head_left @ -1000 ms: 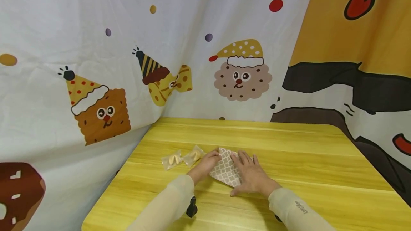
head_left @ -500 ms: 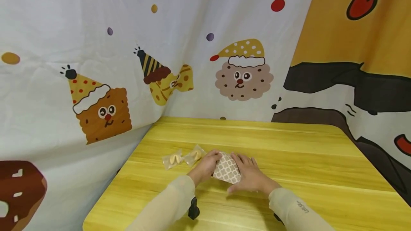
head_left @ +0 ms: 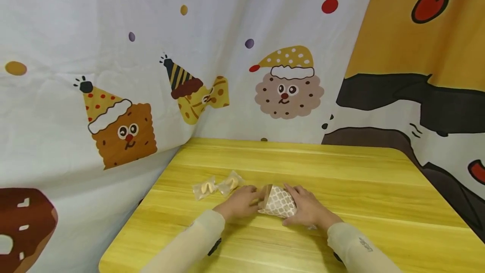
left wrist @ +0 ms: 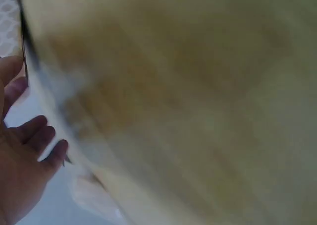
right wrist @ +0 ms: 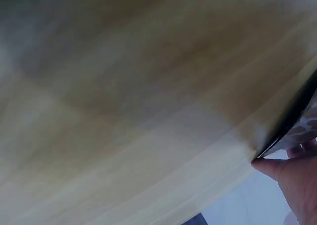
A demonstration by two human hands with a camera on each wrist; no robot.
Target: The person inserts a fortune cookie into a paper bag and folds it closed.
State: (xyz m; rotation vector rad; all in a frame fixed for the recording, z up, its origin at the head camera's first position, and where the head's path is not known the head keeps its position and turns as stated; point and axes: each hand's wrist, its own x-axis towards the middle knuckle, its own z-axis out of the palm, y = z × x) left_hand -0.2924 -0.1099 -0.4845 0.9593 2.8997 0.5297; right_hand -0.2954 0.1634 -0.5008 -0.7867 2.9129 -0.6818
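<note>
A small paper bag (head_left: 281, 202) with a white and beige lattice print lies on its side in the head view, its plain brown mouth facing left. My right hand (head_left: 308, 205) holds it from the right, thumb low and fingers over the top. At the mouth, my left hand (head_left: 242, 201) pinches the brown edge between thumb and forefinger. The left wrist view shows the other fingers of the left hand (left wrist: 25, 170) loosely bent, away from the bag. In the right wrist view, the right hand's thumb (right wrist: 270, 168) lies along the bag's dark edge.
Two fortune cookies in clear wrappers, a left one (head_left: 207, 187) and a right one (head_left: 232, 183), lie left of the bag. A bit of clear plastic (head_left: 311, 227) shows below the right hand. The yellow wooden table (head_left: 341, 167) ends at a printed curtain (head_left: 227, 20).
The bag has turned and shifted right, and its brown mouth now shows. My left hand has moved from the bag's side to its mouth; the right hand has moved slightly right with the bag.
</note>
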